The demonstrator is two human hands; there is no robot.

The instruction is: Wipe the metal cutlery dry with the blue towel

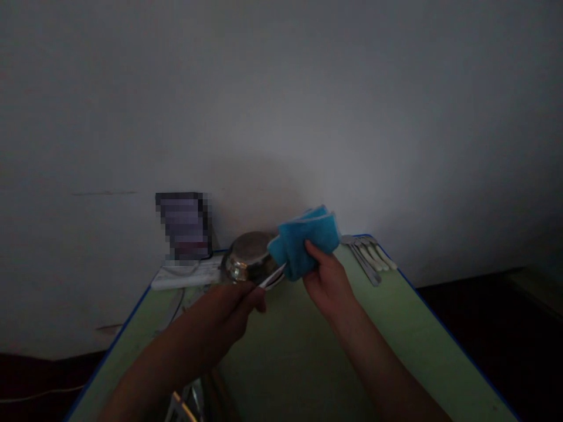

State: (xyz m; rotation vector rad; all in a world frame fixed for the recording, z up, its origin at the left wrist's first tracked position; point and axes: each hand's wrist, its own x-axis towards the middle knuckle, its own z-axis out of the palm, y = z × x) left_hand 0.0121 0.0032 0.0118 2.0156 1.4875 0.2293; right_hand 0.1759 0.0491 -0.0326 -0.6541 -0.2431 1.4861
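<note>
My left hand [241, 305] is closed round the thin, pale handle of a piece of cutlery [273, 275]. The far end of this cutlery goes into a folded blue cloth [312, 240], so its kind is hidden. My right hand [328, 275] grips the cloth from below, with the thumb on top and the cloth bunched round the hidden end. Both hands are raised above the green table [299, 357]. Just behind the cloth sits a shiny metal bowl [248, 258], turned upside down.
Several spoons and forks [365, 258], some with white handles, lie in a row at the table's back right. A pixelated dark-framed screen [187, 225] leans at the back left above a white flat item [189, 275]. More utensils [196, 398] show at the bottom, partly under my left arm.
</note>
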